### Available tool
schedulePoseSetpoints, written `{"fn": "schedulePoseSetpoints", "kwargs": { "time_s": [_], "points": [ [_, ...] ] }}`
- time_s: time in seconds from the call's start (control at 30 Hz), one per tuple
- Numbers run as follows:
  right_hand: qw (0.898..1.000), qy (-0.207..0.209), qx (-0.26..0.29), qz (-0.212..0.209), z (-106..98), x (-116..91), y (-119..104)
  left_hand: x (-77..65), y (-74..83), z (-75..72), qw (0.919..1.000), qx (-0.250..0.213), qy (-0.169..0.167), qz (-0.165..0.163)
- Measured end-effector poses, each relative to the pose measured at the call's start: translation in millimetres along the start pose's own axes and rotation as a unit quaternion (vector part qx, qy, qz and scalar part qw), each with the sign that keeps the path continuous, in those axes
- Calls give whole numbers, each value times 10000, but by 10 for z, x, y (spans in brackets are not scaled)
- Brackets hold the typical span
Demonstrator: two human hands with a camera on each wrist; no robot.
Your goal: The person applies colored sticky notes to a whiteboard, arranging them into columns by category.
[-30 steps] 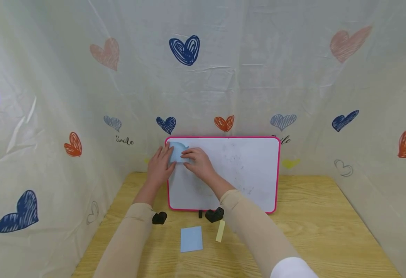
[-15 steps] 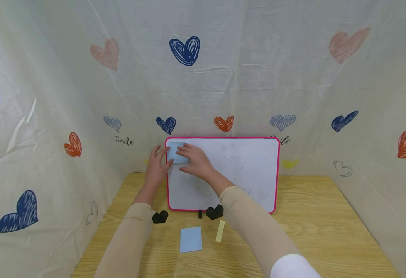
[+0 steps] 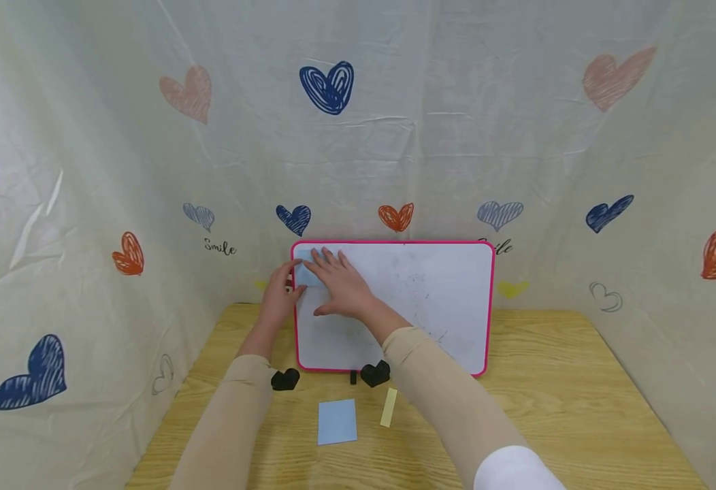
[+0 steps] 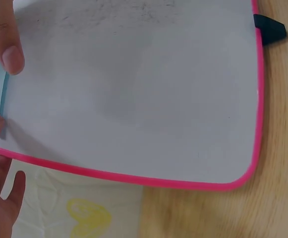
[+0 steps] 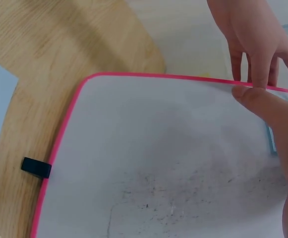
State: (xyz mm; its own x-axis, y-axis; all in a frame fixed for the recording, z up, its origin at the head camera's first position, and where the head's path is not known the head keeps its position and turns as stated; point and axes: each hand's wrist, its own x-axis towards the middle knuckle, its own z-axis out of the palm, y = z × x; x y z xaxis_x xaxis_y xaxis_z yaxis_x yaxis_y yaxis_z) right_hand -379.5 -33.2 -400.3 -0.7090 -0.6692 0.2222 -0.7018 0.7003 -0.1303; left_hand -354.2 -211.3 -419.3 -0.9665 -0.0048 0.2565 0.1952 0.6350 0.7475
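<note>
A pale blue sticky note lies at the upper left corner of a pink-edged whiteboard. My right hand spreads straight fingers over the note's right part and hides much of it. At the board's left edge, my left hand grips the rim, its thumb in front by the note's lower corner. Fingers of that left hand reach behind the pink edge in the right wrist view. The right thumb shows beside the note in the left wrist view.
A light blue square pad and a narrow yellow strip lie on the wooden table. A small black foot juts from the board's bottom. Behind hangs a heart-patterned curtain. Black shapes show near both wrists.
The note lay curled and now lies flatter on the board. My right hand has gone from pinching its edge to spreading over it. My left hand has shifted from the note to the rim.
</note>
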Motion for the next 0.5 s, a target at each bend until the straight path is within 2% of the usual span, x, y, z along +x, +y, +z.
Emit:
{"fn": "schedulePoseSetpoints", "kwargs": {
  "time_s": [0.23,0.5],
  "points": [
    [9996,-43,-287,18,16,-41,13,4,37,30,9998,75,58,-164],
    [9998,-44,-155,127,-28,-106,44,24,14,47,9996,86,32,-267]
  ]
}}
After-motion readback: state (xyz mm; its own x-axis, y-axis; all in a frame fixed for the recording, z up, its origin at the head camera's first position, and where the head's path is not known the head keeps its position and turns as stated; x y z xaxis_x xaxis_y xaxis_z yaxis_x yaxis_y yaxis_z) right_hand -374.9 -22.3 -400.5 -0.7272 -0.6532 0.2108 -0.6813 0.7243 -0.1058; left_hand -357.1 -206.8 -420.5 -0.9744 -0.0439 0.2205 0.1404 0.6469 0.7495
